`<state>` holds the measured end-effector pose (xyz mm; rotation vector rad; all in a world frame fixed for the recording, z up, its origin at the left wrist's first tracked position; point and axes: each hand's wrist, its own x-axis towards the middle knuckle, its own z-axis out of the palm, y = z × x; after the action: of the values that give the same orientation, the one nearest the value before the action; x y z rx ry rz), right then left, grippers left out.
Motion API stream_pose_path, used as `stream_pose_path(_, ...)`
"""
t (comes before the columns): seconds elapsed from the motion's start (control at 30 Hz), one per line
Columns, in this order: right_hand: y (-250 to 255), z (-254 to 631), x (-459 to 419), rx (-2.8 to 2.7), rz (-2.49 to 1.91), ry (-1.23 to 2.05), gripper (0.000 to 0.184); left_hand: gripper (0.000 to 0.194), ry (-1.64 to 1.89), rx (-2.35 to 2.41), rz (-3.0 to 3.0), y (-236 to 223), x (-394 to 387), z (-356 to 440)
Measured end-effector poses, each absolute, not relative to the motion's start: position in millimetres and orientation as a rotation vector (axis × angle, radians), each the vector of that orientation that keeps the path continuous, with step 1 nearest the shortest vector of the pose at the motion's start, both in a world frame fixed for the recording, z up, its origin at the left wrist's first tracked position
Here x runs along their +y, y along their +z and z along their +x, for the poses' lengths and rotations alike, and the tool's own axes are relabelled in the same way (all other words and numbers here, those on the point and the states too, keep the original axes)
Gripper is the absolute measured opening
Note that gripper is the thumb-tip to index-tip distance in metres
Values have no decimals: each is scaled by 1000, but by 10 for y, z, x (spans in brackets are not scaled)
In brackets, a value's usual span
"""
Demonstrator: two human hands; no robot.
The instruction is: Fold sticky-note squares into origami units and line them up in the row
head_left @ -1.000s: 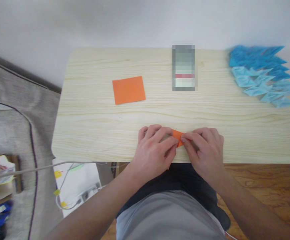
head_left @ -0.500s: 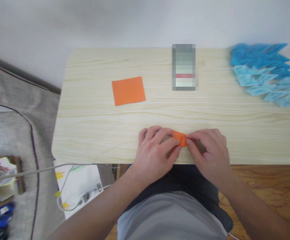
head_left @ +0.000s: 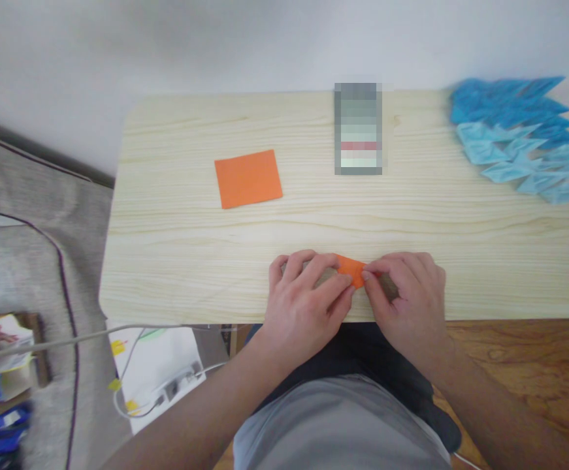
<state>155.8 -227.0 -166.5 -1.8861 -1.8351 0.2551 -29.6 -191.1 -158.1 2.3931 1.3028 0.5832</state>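
Observation:
A small folded piece of orange paper [head_left: 351,268] is held between my two hands near the table's front edge. My left hand [head_left: 308,290] grips its left part with thumb and fingers, hiding some of it. At its right end, the thumb and forefinger of my right hand [head_left: 409,300] pinch the paper. Farther back on the left lies a flat orange paper rectangle [head_left: 248,179], touched by neither hand.
A pixelated phone-like object [head_left: 358,129] lies at the back of the pale wooden table [head_left: 181,254]. Folded blue paper pieces [head_left: 504,104] and light blue ones [head_left: 514,163] cluster at the back right. A cable [head_left: 117,331] runs past the left front corner.
My right fingertips have shifted slightly left along the orange paper, and its raised fold now looks flatter. The left hand keeps its grip. The whole view has moved slightly.

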Motion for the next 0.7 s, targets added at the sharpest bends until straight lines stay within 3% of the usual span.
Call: stream_pose_path(0.7,-1707,1485,-2295,-1781,-1905,140,4,19,629,1387,2359,-1597,-2046,-271)
